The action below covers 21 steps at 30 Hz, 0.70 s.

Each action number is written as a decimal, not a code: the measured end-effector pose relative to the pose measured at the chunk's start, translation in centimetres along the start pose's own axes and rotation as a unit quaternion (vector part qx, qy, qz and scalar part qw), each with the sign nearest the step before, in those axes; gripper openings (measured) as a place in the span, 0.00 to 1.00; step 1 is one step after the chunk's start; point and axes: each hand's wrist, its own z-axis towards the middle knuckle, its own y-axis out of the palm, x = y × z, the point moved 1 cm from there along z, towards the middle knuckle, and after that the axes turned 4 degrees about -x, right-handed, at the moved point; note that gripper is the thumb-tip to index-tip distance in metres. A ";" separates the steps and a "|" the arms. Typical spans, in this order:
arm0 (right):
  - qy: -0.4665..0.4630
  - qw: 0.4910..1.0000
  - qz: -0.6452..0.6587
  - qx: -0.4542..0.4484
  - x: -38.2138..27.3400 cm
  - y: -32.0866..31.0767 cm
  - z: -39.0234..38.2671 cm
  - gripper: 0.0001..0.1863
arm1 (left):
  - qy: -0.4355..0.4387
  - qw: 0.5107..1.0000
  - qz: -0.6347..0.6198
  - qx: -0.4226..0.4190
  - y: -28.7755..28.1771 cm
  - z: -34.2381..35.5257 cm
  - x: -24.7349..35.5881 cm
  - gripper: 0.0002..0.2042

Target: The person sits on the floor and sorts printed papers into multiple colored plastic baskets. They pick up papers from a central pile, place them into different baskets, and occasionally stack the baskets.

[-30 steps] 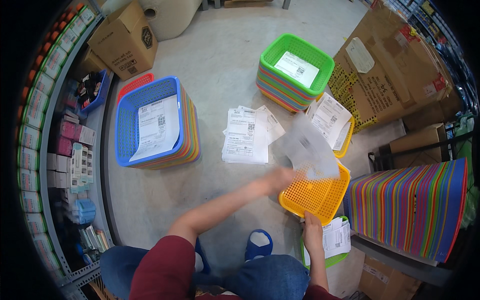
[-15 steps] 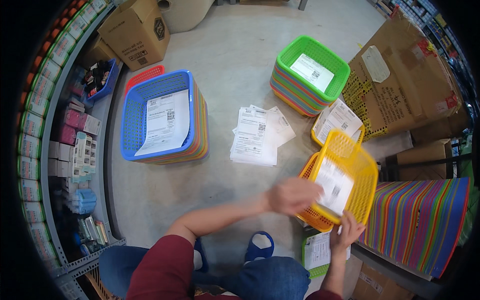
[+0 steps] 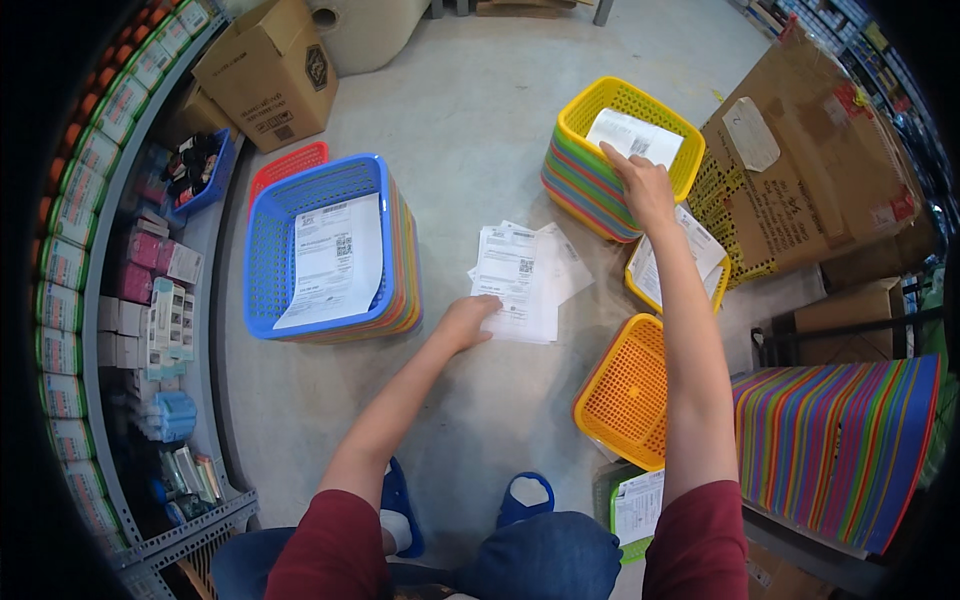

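Note:
My right hand (image 3: 645,188) reaches to a yellow basket (image 3: 688,170) on top of a multicoloured basket stack at the far right. Its index finger stretches out over the near rim, beside a printed sheet (image 3: 635,136) lying in the basket. My left hand (image 3: 468,323) rests on the near left edge of a pile of printed sheets (image 3: 520,285) on the floor, finger and thumb apart. Between my right forearm and the pile, an orange basket (image 3: 618,390) sits with nothing in it. Another yellow basket (image 3: 636,290) beyond it holds sheets.
At left stands a basket stack topped by a blue basket (image 3: 262,290) holding a sheet, with a red basket (image 3: 290,165) behind. Shelving (image 3: 190,330) runs along the left. Large cartons (image 3: 800,170) and nested baskets (image 3: 830,440) line the right. A green basket (image 3: 636,550) holds papers near my knee.
The yellow basket with its sheet has gone from near right onto the far right stack, covering the green basket. My left hand has moved from it to the paper pile. The orange basket is uncovered.

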 end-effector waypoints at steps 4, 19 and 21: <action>0.008 0.977 0.014 0.214 -4.2 1.5 -5.8 0.24 | -0.012 0.999 0.005 -0.030 -0.2 0.4 -0.4 0.25; 0.465 0.757 0.455 -0.056 -18.7 14.5 -25.2 0.32 | 0.051 0.998 0.005 0.032 0.1 0.6 -1.2 0.22; 0.447 0.745 0.494 -0.040 -18.2 14.3 -25.4 0.33 | 0.040 0.999 0.009 0.023 0.3 0.9 -1.4 0.22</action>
